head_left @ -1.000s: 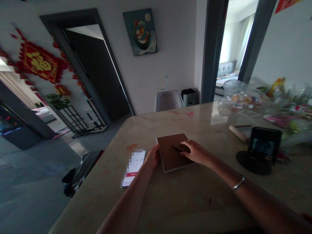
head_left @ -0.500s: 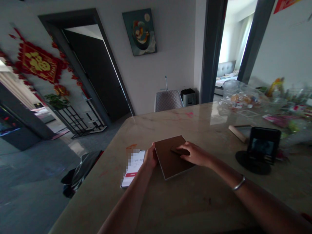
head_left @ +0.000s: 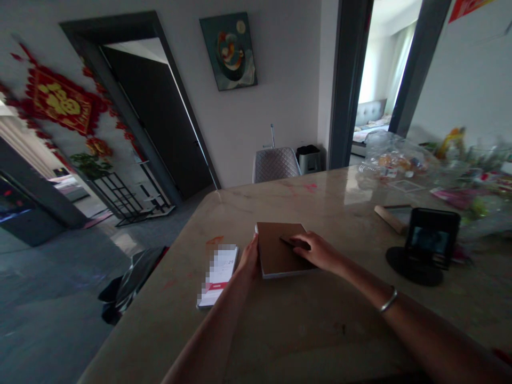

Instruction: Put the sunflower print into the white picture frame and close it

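Observation:
A brown-topped, book-like block (head_left: 276, 256) with pale edges is on the table in front of me, turned nearly square to me. My left hand (head_left: 251, 253) grips its left edge, fingers mostly hidden behind it. Over its right half, my right hand (head_left: 314, 248) has bent fingers, the thumb curled below. Under those fingertips a small dark shape rests against the brown surface; whether it is an object or shadow is hard to make out. Just left of my left hand lies a phone (head_left: 218, 274) with a lit white screen, partly blurred.
On the right, a black stand with a small screen (head_left: 430, 240) stands before a wooden-edged tray (head_left: 390, 218). Clear plastic bags (head_left: 394, 154) and clutter fill the table's far right. A grey quilted chair (head_left: 277, 164) stands beyond the far edge.
The brown block has turned so that its near edge now runs almost level, and this edge has moved away from me. My hands stay on it.

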Available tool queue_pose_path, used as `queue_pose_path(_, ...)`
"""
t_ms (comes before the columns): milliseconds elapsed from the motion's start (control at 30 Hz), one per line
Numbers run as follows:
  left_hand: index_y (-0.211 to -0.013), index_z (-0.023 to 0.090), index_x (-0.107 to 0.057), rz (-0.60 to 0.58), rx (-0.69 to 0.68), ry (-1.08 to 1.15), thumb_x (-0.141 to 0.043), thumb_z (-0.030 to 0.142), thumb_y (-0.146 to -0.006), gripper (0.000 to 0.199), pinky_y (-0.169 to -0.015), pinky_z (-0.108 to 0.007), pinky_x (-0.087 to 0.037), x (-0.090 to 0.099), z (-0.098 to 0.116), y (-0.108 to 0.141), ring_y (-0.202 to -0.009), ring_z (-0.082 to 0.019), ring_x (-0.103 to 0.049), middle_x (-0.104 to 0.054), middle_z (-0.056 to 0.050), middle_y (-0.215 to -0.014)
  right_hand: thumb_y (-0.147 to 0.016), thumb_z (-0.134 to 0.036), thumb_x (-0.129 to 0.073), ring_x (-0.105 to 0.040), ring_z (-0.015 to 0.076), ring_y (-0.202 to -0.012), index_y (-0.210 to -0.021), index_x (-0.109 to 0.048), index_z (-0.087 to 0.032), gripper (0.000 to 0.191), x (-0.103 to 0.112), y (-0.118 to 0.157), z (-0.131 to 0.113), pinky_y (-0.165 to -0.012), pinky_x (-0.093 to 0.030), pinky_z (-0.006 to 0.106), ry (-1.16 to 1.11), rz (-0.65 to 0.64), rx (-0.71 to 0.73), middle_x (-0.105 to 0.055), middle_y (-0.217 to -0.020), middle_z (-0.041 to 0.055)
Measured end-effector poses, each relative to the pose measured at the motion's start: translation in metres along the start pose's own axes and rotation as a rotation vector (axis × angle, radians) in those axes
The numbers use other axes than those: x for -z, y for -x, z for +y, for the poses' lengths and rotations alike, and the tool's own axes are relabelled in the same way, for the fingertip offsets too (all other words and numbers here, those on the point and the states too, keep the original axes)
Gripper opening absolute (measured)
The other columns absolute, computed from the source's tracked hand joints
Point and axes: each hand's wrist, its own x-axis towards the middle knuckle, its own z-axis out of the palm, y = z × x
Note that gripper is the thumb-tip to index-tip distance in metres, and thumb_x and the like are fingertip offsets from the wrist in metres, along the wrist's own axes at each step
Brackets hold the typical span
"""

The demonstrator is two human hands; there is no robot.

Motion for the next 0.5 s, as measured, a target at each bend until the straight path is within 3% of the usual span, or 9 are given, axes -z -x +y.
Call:
queue_pose_path(200, -0.105, 0.015, -0.059, -0.063, 0.010, 0.015, -0.041, 0.036, -0.083, 0.036, -0.071, -0.033, -0.051, -0.015, 0.000, 0.013, -0.080, -0.022, -0.064, -0.069, -0.009, -0.084, -0.077, -0.028, -0.054, -0.057, 0.0191, -0.092, -0.110, -0.058, -0.018, 0.034, -0.001, 0.000, 0.003, -0.084, -0.044, 0.035, 0.074, 0.091, -0.003, -0.061, -0.099, 0.0104)
queue_pose_path(400, -0.092, 0.014, -0.063, -0.083, -0.058, -0.058, -0.049, 0.037, -0.078, 0.030, -0.069, -0.032, -0.050, -0.006, -0.006, 0.007, -0.079, -0.023, -0.064, -0.069, -0.009, -0.079, -0.079, -0.030, -0.050, -0.059, 0.0192, -0.090, -0.107, -0.060, -0.022, 0.031, 0.004, -0.005, 0.006, -0.082, -0.045, 0.033, 0.023, 0.093, -0.032, -0.063, -0.098, 0.0081)
queue_pose_path(500, -0.083, 0.011, -0.064, -0.080, -0.130, -0.109, -0.057, 0.041, -0.071, 0.033, -0.069, -0.032, -0.048, -0.003, -0.017, 0.007, -0.080, -0.026, -0.063, -0.068, -0.011, -0.078, -0.080, -0.029, -0.046, -0.059, 0.0198, -0.091, -0.108, -0.059, -0.024, 0.031, 0.011, -0.010, 0.006, -0.080, -0.045, 0.033, -0.001, 0.189, -0.102, -0.065, -0.099, 0.0061)
